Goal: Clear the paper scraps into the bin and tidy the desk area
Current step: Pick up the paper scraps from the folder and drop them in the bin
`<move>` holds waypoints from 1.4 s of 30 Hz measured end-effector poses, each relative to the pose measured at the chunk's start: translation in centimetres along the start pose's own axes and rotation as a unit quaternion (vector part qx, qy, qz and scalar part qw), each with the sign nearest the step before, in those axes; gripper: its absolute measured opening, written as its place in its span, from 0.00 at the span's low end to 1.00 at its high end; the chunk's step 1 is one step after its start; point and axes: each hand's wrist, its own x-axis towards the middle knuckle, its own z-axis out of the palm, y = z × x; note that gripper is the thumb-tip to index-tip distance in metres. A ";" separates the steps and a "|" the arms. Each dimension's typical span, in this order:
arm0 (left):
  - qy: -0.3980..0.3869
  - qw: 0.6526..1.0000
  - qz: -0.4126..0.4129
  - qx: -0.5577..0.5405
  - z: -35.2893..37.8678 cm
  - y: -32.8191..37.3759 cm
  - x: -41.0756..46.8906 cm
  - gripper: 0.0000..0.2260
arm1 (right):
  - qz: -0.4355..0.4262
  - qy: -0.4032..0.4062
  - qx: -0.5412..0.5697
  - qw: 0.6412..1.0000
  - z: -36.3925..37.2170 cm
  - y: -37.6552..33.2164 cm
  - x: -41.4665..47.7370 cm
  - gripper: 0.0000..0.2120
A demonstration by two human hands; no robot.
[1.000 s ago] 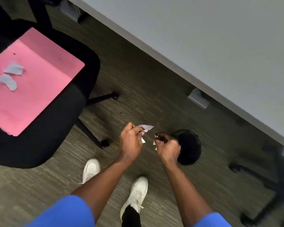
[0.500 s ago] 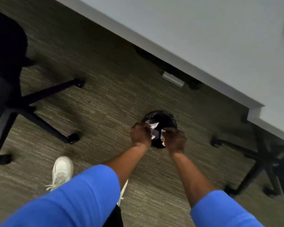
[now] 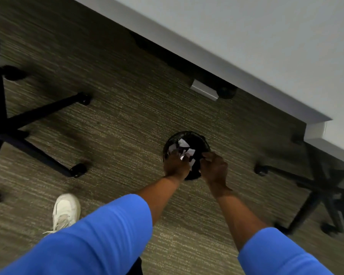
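A small round black bin (image 3: 204, 142) stands on the carpet below the desk edge. My left hand (image 3: 176, 165) and my right hand (image 3: 213, 167) hover side by side over its near rim. Several white paper scraps (image 3: 184, 144) show against the bin's dark opening, just past my fingertips. One scrap touches the fingertips of my left hand. My right hand's fingers are curled, and blur hides whether they hold anything. I cannot tell whether the farther scraps are falling or lie inside the bin.
The grey desk (image 3: 256, 36) runs diagonally across the top right, with a metal bracket (image 3: 204, 90) under its edge. Black chair bases with castors stand at the left (image 3: 38, 114) and at the right (image 3: 310, 185). My white shoe (image 3: 66, 210) rests on the carpet.
I have turned away from the chair with the pink sheet and moved both hands, holding scraps, from in front of the bin to over its mouth. The scraps now spread apart over the opening.
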 end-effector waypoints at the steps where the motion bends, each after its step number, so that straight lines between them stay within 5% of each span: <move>1: -0.008 0.998 -0.047 -0.038 -0.3 -0.6 0.1 0.28 | 0.000 -0.003 -0.003 1.000 -0.2 -0.1 -0.3 0.11; 3: -0.032 0.985 -0.114 -0.122 -1.2 -1.5 0.2 0.33 | -0.003 -0.004 -0.006 1.000 -0.5 -0.5 -1.0 0.12; 5: -0.079 0.973 -0.142 -0.163 -2.1 -2.8 0.3 0.28 | -0.014 -0.003 -0.020 1.000 -0.4 -1.1 -1.8 0.11; 9: -0.133 0.988 -0.044 0.070 -7.3 -2.8 -2.8 0.20 | -0.048 -0.032 -0.031 0.998 0.7 -3.1 -4.0 0.07; 13: -0.107 0.981 -0.027 0.160 -12.1 -4.6 -4.2 0.20 | -0.060 -0.069 -0.052 0.994 3.6 -6.3 -6.1 0.11; 29: 0.109 0.992 -0.010 0.063 -42.3 -5.7 -8.6 0.11 | -0.329 -0.191 -0.057 0.923 9.6 -32.0 -19.8 0.18; 37: 0.297 0.954 0.006 0.052 -58.3 -9.2 -11.1 0.08 | -0.446 -0.242 -0.070 0.859 16.0 -43.6 -26.3 0.24; 42: 0.455 0.883 -0.055 0.104 -66.4 -12.0 -11.7 0.13 | -0.484 -0.256 -0.109 0.829 20.5 -49.7 -29.8 0.30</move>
